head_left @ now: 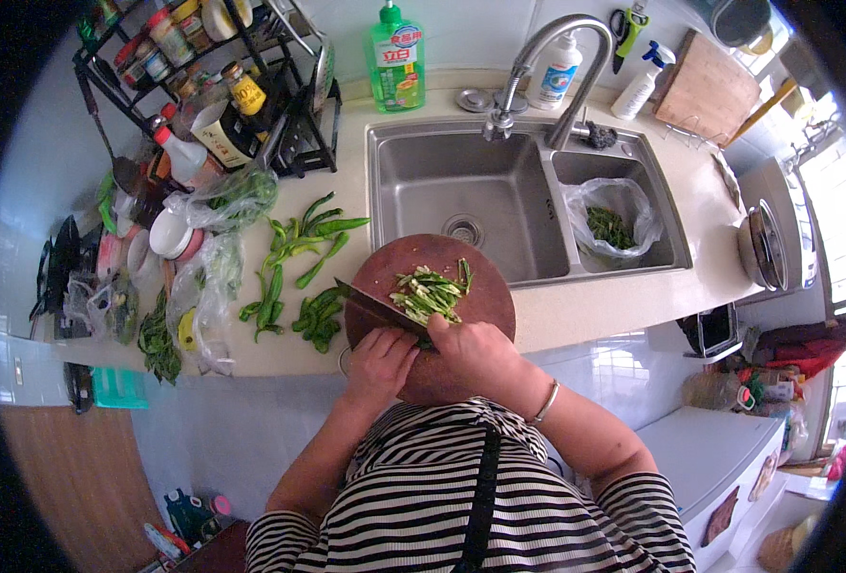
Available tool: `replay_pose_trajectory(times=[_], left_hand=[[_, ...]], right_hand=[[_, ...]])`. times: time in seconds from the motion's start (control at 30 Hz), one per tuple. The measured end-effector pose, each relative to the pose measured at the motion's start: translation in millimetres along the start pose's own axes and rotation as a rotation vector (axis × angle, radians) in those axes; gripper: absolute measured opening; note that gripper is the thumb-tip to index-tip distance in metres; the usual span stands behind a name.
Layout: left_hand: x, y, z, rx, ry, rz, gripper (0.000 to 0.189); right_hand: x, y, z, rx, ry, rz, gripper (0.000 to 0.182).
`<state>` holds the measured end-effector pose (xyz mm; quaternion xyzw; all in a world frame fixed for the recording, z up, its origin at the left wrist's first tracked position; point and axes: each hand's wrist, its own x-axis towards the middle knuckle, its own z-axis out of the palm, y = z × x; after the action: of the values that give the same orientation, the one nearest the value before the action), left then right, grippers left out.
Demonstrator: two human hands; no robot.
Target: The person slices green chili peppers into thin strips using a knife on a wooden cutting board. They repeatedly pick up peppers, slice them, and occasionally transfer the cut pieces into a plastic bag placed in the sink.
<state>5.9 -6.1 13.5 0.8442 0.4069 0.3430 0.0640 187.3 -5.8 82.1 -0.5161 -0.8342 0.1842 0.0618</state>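
My right hand (477,351) grips the handle of a kitchen knife (376,304), whose dark, broad blade slants up to the left across a round wooden cutting board (491,301). Curled fingers of my left hand (383,358) rest on the board close behind the blade; whatever lies under them is hidden. Beyond the knife is a pile of sliced green peppers (426,294), pale seeds among them. Left of the board, a heap of green pepper pieces (318,315) sits on the counter, with several whole long green peppers (294,247) farther back.
A double steel sink (437,175) adjoins the board; its smaller basin holds a plastic bag of green scraps (609,222). A faucet (573,79) arches over it. Dish soap (396,64) stands behind. Plastic bags (215,286), leafy greens (158,344) and a spice rack (294,136) crowd the left.
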Motion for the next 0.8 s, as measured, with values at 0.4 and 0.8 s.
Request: replay_pose_trajectory(times=[0.4, 0.8], left_hand=[[-13.3, -8.9, 8.2, -0.02, -0.018, -0.003, 0.014], [-11.8, -6.5, 9.4, -0.053, 0.032, 0.045, 0.013]], right_hand=[[-7.3, 15.6, -0.3, 0.003, 0.007, 0.042, 0.021], [-0.8, 6.2, 2.3, 0.064, -0.032, -0.035, 0.024]])
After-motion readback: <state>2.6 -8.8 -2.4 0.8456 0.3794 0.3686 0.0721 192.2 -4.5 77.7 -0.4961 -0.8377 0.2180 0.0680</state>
